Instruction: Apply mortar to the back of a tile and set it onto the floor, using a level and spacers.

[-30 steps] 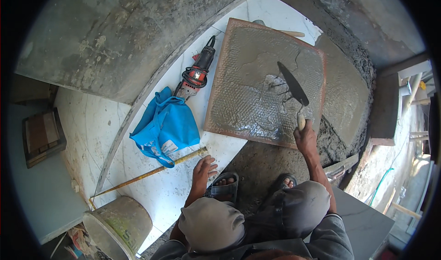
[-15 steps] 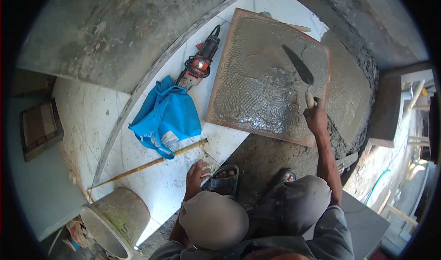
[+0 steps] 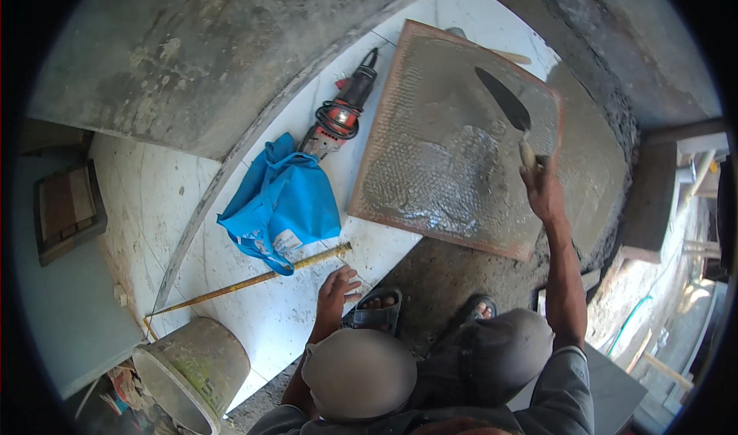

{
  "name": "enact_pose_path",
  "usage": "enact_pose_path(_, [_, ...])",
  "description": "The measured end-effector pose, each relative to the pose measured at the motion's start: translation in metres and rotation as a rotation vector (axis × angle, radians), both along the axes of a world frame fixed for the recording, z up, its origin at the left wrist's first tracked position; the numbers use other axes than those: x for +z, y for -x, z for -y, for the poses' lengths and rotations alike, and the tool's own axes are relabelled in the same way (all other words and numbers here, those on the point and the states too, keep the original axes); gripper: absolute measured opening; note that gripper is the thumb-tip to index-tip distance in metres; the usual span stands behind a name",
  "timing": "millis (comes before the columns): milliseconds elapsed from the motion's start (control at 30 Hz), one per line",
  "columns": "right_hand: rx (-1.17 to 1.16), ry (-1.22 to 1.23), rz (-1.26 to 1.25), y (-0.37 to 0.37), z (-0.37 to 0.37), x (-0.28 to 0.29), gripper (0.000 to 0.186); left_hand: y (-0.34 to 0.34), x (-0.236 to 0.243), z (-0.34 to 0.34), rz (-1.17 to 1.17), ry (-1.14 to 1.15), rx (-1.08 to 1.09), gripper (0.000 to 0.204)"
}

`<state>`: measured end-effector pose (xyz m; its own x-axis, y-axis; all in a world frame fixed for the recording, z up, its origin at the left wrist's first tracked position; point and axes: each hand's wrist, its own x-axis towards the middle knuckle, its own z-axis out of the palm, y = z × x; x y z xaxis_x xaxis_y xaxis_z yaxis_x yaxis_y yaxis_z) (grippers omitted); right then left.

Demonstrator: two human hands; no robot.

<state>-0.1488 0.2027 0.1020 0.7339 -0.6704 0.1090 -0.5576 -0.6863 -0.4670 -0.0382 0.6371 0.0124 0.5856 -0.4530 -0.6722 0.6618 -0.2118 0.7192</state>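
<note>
My right hand (image 3: pixel 544 193) is wrapped round the wooden handle of a pointed trowel (image 3: pixel 504 101). The dark blade lies over a large square tile (image 3: pixel 370 157), whose ridged upper face is coated with wet grey mortar (image 3: pixel 438 112). Reddish-brown edges of the tile show around the coating. Just left of my feet, my left hand (image 3: pixel 336 290) has its fingers stretched out over the white floor tiles (image 3: pixel 300 312) and holds nothing. A yellow measuring stick (image 3: pixel 307 260) lies a little beyond its fingers.
Left of the coated tile lie a red and black corded power tool (image 3: pixel 338 112) and a blue cloth bag (image 3: pixel 296 200). A dirty bucket (image 3: pixel 204 370) lies tipped at the lower left. Grey mortar bed (image 3: pixel 596 162) spreads on the right. A wooden handle (image 3: pixel 511 56) shows behind the tile.
The trowel and my right hand have shifted slightly right, the blade still above the mortar-coated tile. The whole view has moved a little. My left hand stays empty near the floor.
</note>
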Motion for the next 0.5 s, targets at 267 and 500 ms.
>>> enact_pose_path(267, [-0.111, -0.108, 0.086, 0.011, 0.006, -0.015, 0.035, 0.006, 0.004, -0.019, -0.104, -0.014, 0.065, 0.044])
enact_pose_path(500, [-0.114, -0.255, 0.147, 0.018, 0.001, -0.021, 0.036, 0.041, -0.014, -0.105, -0.170, -0.052, 0.360, 0.043])
